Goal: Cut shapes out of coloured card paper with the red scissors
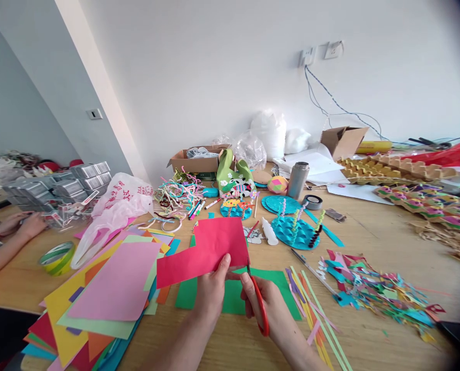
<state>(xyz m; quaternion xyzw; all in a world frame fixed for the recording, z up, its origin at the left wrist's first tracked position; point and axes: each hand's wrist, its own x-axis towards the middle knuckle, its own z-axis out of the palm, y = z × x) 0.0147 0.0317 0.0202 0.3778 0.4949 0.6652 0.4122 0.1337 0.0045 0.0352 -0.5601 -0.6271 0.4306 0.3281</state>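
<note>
My left hand [210,291] pinches the lower edge of a red paper sheet [218,239], thumb on top, and holds it up above the table. The sheet has a corner cut out at its upper left. In my right hand [266,304] is a pair of scissors [261,306] with red handles. Their blades meet the sheet's lower right edge; how far apart the blades are is hard to see. Beneath both hands lies a green paper sheet [237,293], flat on the table. Thin coloured paper strips [310,304] lie just right of my right hand.
Stacked coloured paper [114,283] and a tape roll [57,257] lie left. Paper scraps [388,293] are heaped at right. Behind stand blue craft discs [291,232], a glue bottle [269,233], a metal flask [298,180] and egg trays [426,203]. Another person's hands [31,225] are far left.
</note>
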